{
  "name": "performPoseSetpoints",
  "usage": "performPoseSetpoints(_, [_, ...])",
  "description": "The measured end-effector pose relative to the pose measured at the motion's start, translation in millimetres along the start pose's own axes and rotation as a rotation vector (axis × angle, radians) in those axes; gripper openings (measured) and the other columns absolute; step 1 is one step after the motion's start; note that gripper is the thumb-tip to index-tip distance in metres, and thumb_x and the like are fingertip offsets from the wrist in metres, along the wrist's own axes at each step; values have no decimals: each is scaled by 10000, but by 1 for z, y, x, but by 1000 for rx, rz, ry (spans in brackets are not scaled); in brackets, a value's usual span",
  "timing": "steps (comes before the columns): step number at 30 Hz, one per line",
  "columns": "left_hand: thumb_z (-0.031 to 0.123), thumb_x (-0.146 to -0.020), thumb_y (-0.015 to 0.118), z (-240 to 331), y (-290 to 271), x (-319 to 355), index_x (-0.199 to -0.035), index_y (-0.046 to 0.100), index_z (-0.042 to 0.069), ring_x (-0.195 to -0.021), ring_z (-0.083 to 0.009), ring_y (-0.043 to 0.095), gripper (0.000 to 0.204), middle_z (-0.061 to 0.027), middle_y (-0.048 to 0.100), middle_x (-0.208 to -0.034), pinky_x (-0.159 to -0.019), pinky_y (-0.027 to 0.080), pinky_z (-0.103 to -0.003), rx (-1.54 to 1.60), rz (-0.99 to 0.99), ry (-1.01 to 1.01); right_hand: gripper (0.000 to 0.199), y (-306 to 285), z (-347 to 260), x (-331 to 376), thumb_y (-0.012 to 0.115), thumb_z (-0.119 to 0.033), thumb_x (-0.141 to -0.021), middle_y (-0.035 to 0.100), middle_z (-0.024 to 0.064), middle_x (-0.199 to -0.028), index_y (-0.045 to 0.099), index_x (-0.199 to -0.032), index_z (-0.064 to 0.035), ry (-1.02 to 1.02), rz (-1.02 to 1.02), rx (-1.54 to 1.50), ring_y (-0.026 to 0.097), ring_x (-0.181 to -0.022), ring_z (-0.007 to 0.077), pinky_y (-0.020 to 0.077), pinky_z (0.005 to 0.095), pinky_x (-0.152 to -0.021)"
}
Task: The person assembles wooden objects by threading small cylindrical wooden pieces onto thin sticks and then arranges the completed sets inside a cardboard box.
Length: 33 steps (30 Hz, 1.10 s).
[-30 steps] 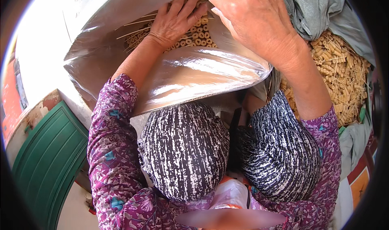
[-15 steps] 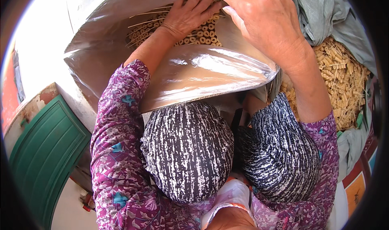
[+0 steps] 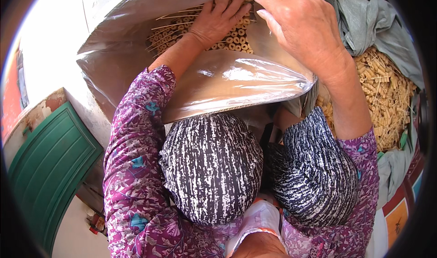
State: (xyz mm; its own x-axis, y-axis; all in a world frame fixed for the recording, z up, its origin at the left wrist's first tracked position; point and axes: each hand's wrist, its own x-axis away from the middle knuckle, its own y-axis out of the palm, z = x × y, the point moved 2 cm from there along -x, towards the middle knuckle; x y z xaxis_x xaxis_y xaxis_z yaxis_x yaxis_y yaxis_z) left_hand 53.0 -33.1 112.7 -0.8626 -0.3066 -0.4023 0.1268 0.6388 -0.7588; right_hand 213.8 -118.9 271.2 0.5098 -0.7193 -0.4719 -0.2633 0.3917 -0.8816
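Left grip [image 3: 216, 23] on many tubes [image 3: 236, 40], inside one box [image 3: 195, 92].

No readable text; dark mark [image 3: 400, 225] on orange panel [image 3: 393, 219], lower right, illegible

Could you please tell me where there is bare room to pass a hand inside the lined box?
Widest seems the bare lining left of the packed tubes and the left hand. A smaller bare patch lies between those tubes and the right hand. It is crowded under the left hand, and at far right, where loose tubes heap within grey cloth.
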Motion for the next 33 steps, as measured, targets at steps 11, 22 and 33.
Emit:
performPoseSetpoints(11, [163,-807,564,2,11,14,-1266,579,133,-1320,-324,377,460,-127,384,-1431,-1038,384,-489,171,12,-81,115,-2,-2,-2,649,-67,-735,565,81,-683,543,-692,-59,4,17,-58,581,-727,255,483,365,-652])
performPoseSetpoints(22, [134,-832,603,-7,1,18,-1387,493,183,-1352,-303,384,568,-93,340,-1518,-1056,400,-438,539,-116,-194,110,-6,-6,-5,647,-56,-732,554,79,-675,544,-696,-59,11,4,-57,577,-721,254,485,359,-655])
performPoseSetpoints(33, [61,-843,568,-10,15,17,-1354,507,224,-1122,-269,589,540,-32,523,-1344,-896,526,-397,493,-173,-387,232,2,-4,0,724,-108,-770,676,72,-889,689,-991,-49,-2,-16,5,645,-845,242,531,337,-743])
